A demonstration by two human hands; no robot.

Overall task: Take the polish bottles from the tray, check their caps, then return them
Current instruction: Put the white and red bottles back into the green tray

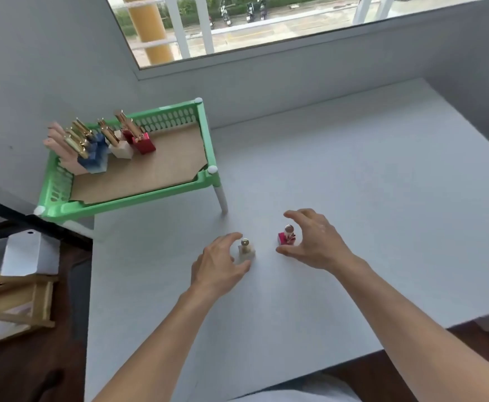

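Observation:
Two small polish bottles with gold caps stand upright on the white table. The white bottle (246,251) is just right of my left hand (219,264), whose curled fingers arc around it, close to it or just touching. The red bottle (286,237) stands between the thumb and fingers of my right hand (312,242), which is open around it with a gap on both sides. The green tray (205,140) on legs stands at the back left and holds several more bottles (104,143) in pink, blue, white and red, grouped in its far left corner.
A wall and window run behind the table. At the left, below the table edge, lie a wooden frame (14,303) and a white box (28,253) on a dark surface. The tray's white front leg (221,198) stands just beyond my hands.

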